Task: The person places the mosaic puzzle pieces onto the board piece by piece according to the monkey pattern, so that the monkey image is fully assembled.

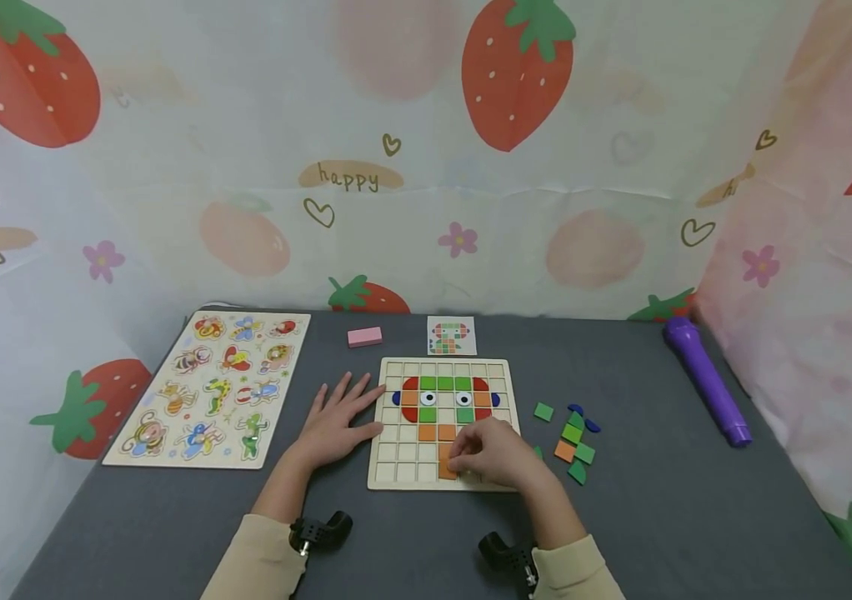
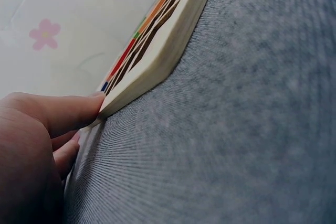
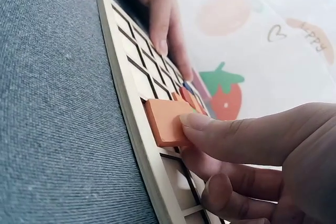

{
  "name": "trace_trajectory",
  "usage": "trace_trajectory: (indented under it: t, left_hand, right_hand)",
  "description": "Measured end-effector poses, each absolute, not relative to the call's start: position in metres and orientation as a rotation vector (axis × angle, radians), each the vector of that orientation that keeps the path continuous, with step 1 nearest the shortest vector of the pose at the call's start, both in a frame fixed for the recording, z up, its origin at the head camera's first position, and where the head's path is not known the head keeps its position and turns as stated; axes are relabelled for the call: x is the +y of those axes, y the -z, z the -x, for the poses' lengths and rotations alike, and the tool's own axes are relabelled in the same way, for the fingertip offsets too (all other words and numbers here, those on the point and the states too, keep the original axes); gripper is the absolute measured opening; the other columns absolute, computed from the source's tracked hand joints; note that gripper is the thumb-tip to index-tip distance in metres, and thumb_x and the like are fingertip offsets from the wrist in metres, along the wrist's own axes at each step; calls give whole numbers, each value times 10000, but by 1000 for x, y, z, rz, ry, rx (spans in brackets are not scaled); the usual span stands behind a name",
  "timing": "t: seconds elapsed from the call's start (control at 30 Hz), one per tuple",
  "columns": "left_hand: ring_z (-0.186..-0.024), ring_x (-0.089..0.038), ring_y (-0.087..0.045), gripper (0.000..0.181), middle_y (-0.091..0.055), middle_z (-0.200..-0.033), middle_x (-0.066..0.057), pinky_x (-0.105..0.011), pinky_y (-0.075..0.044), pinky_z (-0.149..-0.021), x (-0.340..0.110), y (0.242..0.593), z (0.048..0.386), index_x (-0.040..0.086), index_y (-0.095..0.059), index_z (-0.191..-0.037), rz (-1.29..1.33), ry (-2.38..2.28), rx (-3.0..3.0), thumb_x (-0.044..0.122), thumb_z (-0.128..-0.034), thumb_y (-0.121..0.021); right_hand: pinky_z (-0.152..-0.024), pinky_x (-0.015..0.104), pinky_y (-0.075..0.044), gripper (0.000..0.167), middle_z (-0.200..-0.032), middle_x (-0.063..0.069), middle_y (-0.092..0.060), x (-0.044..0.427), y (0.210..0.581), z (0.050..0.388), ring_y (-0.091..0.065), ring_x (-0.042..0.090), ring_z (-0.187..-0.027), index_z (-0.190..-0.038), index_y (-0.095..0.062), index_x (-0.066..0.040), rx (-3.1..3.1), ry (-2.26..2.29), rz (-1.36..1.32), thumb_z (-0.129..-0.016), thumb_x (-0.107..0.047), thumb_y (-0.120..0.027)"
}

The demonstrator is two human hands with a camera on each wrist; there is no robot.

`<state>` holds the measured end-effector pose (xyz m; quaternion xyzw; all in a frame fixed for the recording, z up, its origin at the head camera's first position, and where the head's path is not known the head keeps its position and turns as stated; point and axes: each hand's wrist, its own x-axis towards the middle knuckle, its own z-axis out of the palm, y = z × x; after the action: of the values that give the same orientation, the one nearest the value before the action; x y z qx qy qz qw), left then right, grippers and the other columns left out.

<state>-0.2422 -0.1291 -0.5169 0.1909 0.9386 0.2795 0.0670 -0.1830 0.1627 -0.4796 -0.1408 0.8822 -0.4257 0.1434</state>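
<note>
A wooden grid board lies flat on the table, partly filled with red, green, orange and blue tiles and two eye tiles. My right hand is over its lower part, pinching an orange square tile between thumb and fingers at a cell near the front edge. That hand hides several cells on the board's lower right. My left hand lies with fingers spread by the board's left side; thumb and fingertips touch the edge, as the thumb shows in the left wrist view.
Loose green, orange and blue tiles lie right of the board. Behind it are a small picture card and a pink block. An insect picture board sits at left, a purple cylindrical object at far right.
</note>
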Motion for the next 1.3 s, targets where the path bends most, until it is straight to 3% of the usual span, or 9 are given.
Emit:
trace_trajectory:
  t: [0.3, 0.67, 1.3]
  left_hand:
    - [-1574, -365, -44, 673, -231, -1682, -67, -619, 67, -1230, -129, 518, 244, 251, -400, -1571, -588, -841, 2832, 475, -974, -614]
    - [-1572, -373, -45, 672, -227, -1682, -72, -624, 69, -1229, -130, 517, 243, 247, -402, -1570, -580, -851, 2826, 473, -975, -618]
    - [-1574, -366, -41, 673, -225, -1684, -64, -622, 64, -1231, -129, 518, 245, 259, -398, -1572, -570, -822, 2831, 480, -973, -612]
  right_hand:
    - [-577, 292, -478, 90, -716, -34, -645, 161, 481, 182, -569, 144, -649, -819, -734, -139, 2566, 1167, 424, -851, -145, -818]
    - [-625, 289, -497, 129, -763, -35, -641, 172, 480, 185, -589, 139, -695, -930, -750, -125, 2581, 1207, 468, -846, -180, -830]
    - [-629, 289, -496, 197, -859, 12, -678, 226, 475, 190, -594, 156, -764, -1074, -744, -84, 2753, 1323, 10, -898, -165, -776]
